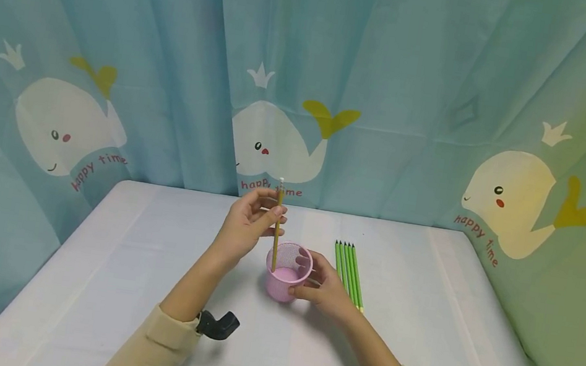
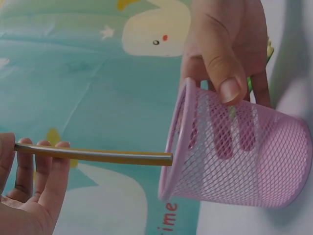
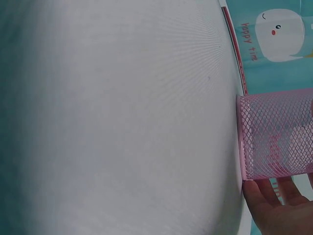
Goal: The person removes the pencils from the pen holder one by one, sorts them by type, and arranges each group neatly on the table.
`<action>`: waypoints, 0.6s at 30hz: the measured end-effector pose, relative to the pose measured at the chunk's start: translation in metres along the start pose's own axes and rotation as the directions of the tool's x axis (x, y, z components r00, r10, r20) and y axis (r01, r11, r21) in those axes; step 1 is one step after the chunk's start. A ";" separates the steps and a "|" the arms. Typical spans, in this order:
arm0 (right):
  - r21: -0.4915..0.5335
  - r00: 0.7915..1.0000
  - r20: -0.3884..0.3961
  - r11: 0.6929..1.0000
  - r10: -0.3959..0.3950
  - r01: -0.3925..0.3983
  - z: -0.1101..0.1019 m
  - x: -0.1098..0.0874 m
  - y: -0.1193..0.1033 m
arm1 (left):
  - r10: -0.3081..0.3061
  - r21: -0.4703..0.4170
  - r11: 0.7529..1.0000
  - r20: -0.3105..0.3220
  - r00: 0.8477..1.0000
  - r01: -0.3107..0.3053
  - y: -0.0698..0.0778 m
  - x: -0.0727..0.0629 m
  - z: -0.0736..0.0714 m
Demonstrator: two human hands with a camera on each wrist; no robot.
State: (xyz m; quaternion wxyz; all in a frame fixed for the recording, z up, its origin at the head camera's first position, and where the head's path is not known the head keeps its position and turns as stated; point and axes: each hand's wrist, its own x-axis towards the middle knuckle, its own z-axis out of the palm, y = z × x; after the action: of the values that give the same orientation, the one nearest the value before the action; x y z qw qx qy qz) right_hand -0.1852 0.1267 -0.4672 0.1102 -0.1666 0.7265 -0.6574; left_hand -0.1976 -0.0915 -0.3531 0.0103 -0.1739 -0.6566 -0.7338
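Observation:
My left hand (image 1: pixel 249 224) pinches a yellow pencil (image 1: pixel 277 234) between thumb and fingers, its white end up. In the left wrist view the pencil's (image 2: pixel 117 156) flat, unsharpened-looking lower end is right at the rim of a pink mesh pen cup (image 2: pixel 234 161). This cup (image 1: pixel 284 288) stands upright on the white table, its mouth facing up. My right hand (image 1: pixel 328 289) grips the cup from its right side, thumb in front and fingers round the far side. The right wrist view shows the cup (image 3: pixel 279 134) with fingers (image 3: pixel 266 196) along its side.
Several green pencils (image 1: pixel 350 275) lie side by side just right of my right hand, dark tips pointing away. The white table (image 1: pixel 150 238) ends at a blue curtain (image 1: pixel 410 68) printed with whales. Black devices (image 1: pixel 217 325) are strapped at both wrists.

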 end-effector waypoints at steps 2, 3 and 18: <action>-0.003 1.000 -0.001 1.000 0.001 -0.001 0.000 0.000 0.000 | -0.003 0.000 1.000 -0.007 1.000 0.003 0.002 -0.001 -0.002; -0.003 1.000 -0.001 1.000 0.001 -0.001 0.000 0.000 0.000 | -0.006 -0.001 1.000 -0.011 1.000 0.006 0.003 -0.001 -0.003; -0.010 1.000 0.002 1.000 -0.003 0.003 0.000 0.000 0.000 | -0.009 0.014 1.000 -0.057 0.998 0.010 0.014 -0.012 -0.026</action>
State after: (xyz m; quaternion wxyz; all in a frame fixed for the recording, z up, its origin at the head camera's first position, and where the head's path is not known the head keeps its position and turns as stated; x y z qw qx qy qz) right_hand -0.1855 0.1267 -0.4676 0.1092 -0.1689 0.7294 -0.6539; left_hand -0.1893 -0.1213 -0.3448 0.0267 -0.1495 -0.6620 -0.7339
